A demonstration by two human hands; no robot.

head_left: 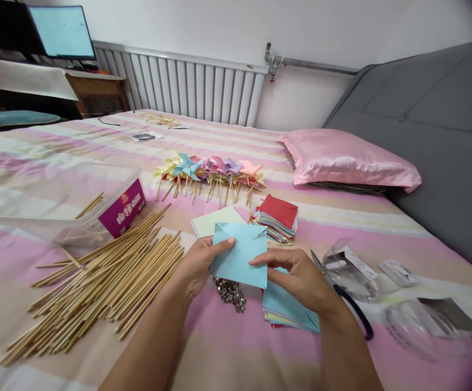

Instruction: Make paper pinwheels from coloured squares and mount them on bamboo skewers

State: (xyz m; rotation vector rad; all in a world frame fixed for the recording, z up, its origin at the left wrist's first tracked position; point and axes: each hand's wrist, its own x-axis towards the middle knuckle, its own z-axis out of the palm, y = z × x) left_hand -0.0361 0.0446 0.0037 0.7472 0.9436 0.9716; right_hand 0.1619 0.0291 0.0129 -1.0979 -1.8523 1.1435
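Observation:
A light blue paper square [240,258] with slits at its corners is held up between my two hands. My left hand [203,259] pinches its left edge, thumb on top. The fingers of my right hand [297,271] are closed on its right edge. Just below the square lies a heap of small metal pins [231,295], partly hidden by the paper. Under my right hand is a stack of cut paper squares [291,309], blue on top. A pale paper pad [215,220] and a stack of coloured squares [279,214], red uppermost, sit behind.
Many wooden sticks [126,277] lie at the left beside a clear plastic box [69,206]. Finished paper pinwheels [215,171] rest farther back. Scissors [352,304] and clear plastic containers [423,326] are at the right. A pink pillow [350,160] lies near the grey headboard.

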